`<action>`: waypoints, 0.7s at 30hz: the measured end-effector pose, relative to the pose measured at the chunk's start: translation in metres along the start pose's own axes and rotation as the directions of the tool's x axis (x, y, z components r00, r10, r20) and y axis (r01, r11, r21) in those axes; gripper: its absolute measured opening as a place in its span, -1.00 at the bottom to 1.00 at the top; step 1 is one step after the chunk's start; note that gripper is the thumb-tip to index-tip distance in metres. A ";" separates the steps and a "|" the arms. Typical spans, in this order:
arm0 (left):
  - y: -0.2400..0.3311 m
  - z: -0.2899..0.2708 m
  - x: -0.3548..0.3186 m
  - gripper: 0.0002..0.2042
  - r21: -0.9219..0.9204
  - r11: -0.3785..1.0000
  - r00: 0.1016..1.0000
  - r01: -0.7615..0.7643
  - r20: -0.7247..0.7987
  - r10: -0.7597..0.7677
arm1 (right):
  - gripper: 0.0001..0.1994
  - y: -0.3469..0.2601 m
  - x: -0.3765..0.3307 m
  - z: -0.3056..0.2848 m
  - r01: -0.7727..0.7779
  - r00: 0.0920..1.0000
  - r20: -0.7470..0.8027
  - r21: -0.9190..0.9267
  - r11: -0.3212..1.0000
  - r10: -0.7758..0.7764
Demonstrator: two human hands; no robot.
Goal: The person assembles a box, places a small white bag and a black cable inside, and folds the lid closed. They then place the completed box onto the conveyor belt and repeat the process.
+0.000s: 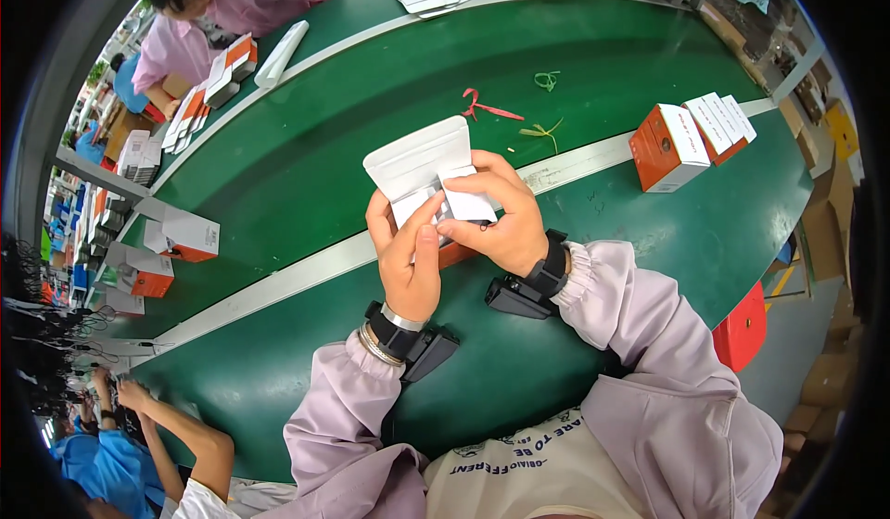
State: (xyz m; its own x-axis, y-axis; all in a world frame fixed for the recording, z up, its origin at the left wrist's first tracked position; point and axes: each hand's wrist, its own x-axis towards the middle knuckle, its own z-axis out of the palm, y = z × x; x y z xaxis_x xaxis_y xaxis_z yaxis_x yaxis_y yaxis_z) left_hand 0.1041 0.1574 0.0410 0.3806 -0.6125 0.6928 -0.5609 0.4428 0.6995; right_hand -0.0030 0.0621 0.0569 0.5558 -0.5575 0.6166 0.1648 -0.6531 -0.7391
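A small white and orange carton [419, 159] is held over the near edge of the green table, its long lid flap standing up and a side flap folded out. My left hand [408, 258] grips the carton's left side, its forefinger and thumb at the opening. My right hand [508, 215] closes round the right side, with fingers over the white side flap [468, 202] and the thumb at the opening. Something grey shows inside between the thumbs, too covered to name. Each wrist wears a black strap with a black block.
Closed orange and white cartons [669, 151] stand at the right. Open cartons [185, 232] sit at the left. Red [491, 107] and green ties [547, 81] lie on the green belt [371, 83] beyond a metal rail [269, 283]. Co-workers sit far left and near left. A red stool [742, 329] is at right.
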 end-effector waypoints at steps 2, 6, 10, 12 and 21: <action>-0.001 -0.003 0.001 -0.70 0.029 1.000 1.000 0.001 0.025 -0.001 | -0.57 0.001 0.002 -0.001 0.029 0.997 0.073 -0.006 1.000 -0.029; -0.001 -0.008 -0.002 -0.65 0.064 0.995 0.997 0.075 0.011 -0.076 | -0.53 0.002 0.002 -0.001 0.020 0.989 0.141 0.101 0.995 -0.034; 0.001 -0.005 -0.002 -0.53 -0.193 0.975 0.985 0.107 -0.111 -0.130 | -0.52 -0.003 -0.002 0.005 0.046 0.990 0.121 0.205 0.978 -0.072; 0.001 -0.005 -0.002 -0.48 -0.325 0.941 0.975 0.092 -0.161 -0.151 | -0.51 0.000 -0.003 0.003 0.018 0.987 0.148 0.257 0.966 -0.058; 0.002 -0.012 0.000 -0.49 -0.353 0.920 0.975 0.169 -0.075 -0.208 | -0.54 0.006 -0.002 0.008 -0.135 0.985 0.161 0.437 0.889 0.070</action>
State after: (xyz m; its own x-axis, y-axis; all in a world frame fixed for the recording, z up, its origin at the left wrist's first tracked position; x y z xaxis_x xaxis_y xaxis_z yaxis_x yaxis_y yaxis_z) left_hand 0.1117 0.1656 0.0444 0.5426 -0.6404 0.5436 -0.1920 0.5354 0.8224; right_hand 0.0031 0.0632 0.0488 0.6896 -0.5125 0.5117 0.4276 -0.2821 -0.8588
